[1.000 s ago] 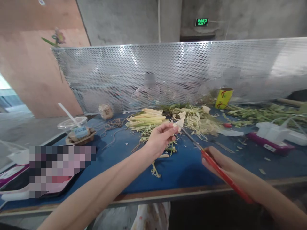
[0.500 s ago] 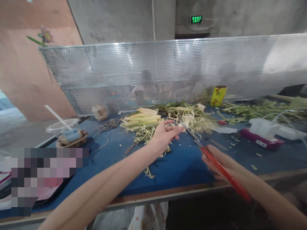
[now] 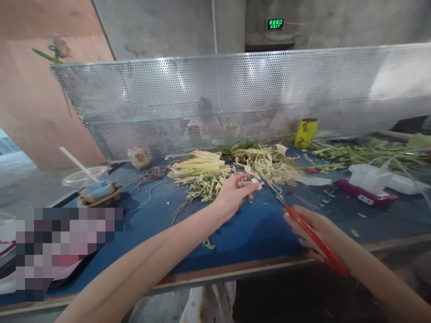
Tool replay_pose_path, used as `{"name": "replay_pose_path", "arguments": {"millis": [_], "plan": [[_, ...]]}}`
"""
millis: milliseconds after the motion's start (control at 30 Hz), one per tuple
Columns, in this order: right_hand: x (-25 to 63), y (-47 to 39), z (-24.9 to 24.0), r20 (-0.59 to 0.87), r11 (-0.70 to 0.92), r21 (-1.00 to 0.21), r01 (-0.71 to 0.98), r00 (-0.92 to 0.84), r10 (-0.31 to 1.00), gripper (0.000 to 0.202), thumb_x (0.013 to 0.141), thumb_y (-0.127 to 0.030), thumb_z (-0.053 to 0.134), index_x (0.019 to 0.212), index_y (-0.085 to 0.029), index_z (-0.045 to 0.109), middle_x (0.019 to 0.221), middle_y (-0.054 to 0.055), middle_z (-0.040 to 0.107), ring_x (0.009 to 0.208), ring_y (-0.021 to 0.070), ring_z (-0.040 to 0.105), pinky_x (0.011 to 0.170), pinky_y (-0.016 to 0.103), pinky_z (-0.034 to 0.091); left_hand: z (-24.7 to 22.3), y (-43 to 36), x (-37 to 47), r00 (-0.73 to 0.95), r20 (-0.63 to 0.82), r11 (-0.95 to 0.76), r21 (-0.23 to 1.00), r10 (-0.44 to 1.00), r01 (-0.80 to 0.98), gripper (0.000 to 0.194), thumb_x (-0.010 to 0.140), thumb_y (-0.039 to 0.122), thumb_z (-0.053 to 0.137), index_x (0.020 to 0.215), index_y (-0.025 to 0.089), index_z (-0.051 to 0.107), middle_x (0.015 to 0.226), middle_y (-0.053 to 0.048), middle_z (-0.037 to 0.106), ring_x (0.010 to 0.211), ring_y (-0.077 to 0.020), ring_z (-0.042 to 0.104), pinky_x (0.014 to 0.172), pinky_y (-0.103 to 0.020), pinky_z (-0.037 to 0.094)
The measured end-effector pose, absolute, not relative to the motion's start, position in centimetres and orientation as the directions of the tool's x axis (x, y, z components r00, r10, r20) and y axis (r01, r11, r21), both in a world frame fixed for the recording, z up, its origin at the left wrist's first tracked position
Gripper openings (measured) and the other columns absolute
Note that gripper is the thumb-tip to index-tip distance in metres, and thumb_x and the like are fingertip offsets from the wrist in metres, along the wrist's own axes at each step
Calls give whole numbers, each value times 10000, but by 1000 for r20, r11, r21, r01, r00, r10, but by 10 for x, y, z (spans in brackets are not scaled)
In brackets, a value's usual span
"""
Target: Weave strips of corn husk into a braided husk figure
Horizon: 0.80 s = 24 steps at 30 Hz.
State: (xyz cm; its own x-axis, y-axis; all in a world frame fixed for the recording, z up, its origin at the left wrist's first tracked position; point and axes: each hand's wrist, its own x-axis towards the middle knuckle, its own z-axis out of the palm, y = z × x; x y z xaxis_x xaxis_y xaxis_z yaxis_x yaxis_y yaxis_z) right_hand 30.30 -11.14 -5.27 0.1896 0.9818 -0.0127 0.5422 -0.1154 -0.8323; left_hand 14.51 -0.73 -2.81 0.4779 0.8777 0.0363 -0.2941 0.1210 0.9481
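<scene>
My left hand (image 3: 231, 196) reaches over the blue table, pinching a small pale piece of husk (image 3: 256, 182) at its fingertips. My right hand (image 3: 311, 226) is closed around a long red-handled tool (image 3: 316, 242) with a slim metal end; scissors or pliers, I cannot tell which. Its tip lies close to the pale piece, and I cannot make out whether they touch. Behind my hands lie yellow-green husk strips (image 3: 202, 165), a heap of small green buds or stems (image 3: 206, 186), and a pile of dry, curled husks (image 3: 266, 161).
A perforated metal screen (image 3: 151, 98) runs along the back. A yellow roll (image 3: 306, 133) stands near more green stems (image 3: 363, 152). On the right is a purple packet (image 3: 365, 197); on the left, a lidded cup (image 3: 97, 188) in a carton holder and loose twine (image 3: 151, 175).
The pale piece and my left fingertips have moved slightly down, away from the tool's tip. The whole view has shifted a little. Both hands keep their grip.
</scene>
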Motion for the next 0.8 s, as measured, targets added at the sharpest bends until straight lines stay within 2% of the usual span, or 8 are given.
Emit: {"name": "replay_pose_path", "arguments": {"millis": [100,200,333,500,600,700,733,800], "plan": [[304,-109,-50,-17,-184,-717,672,247,969,334,718,-490,451,561,-220,333,436,-56,369,393,106,416,409,229,343,-28,-8,135,470,15,114,963,882,-245,405,615,162,709,986,99,559,629,1,602,506,-65,503,509,-210,385],[311,-101,-53,2,-262,-506,822,305,952,321,713,-484,450,559,-223,344,492,3,478,457,153,484,467,273,361,-23,-9,119,446,53,43,978,894,-202,252,599,230,719,809,104,659,778,-45,647,555,-53,489,541,-208,399],[324,-88,-64,20,-323,-310,894,346,938,317,735,-507,414,613,-219,364,579,78,546,526,226,560,504,320,366,-13,-5,93,363,112,-43,981,925,-191,189,585,267,715,718,137,682,915,-58,659,653,-78,515,560,-205,409],[323,-69,-65,54,-317,-235,919,338,940,353,734,-552,417,669,-205,424,630,144,575,595,299,601,513,361,385,-3,6,60,183,285,-251,950,941,-186,103,636,239,664,703,160,668,845,-30,663,687,-88,535,571,-196,424],[315,-62,-55,115,-303,-162,939,323,939,324,706,-484,510,742,-162,490,692,208,598,668,358,612,532,390,407,-2,11,43,181,392,-378,920,902,-107,141,684,266,626,773,166,670,805,-37,671,647,-89,542,572,-202,426],[300,-56,-37,177,-259,-94,961,272,946,364,651,-414,600,855,-117,546,937,264,584,889,452,554,627,485,424,-7,10,30,249,409,-439,895,878,75,158,703,275,605,800,172,675,783,-50,682,637,-109,560,575,-212,428],[293,-55,-30,196,-223,-86,971,236,952,379,659,-410,597,908,-126,558,1027,250,565,949,463,524,679,531,411,-9,9,28,284,406,-458,876,869,151,155,709,271,597,801,177,679,791,-53,684,647,-120,567,580,-218,429],[272,-52,-17,207,-9,-167,986,44,977,315,715,-344,557,976,-167,568,1096,167,574,1012,382,524,788,512,408,-14,5,25,352,411,-518,800,841,304,156,726,259,572,809,198,689,813,-53,685,661,-142,569,581,-231,425]]}}
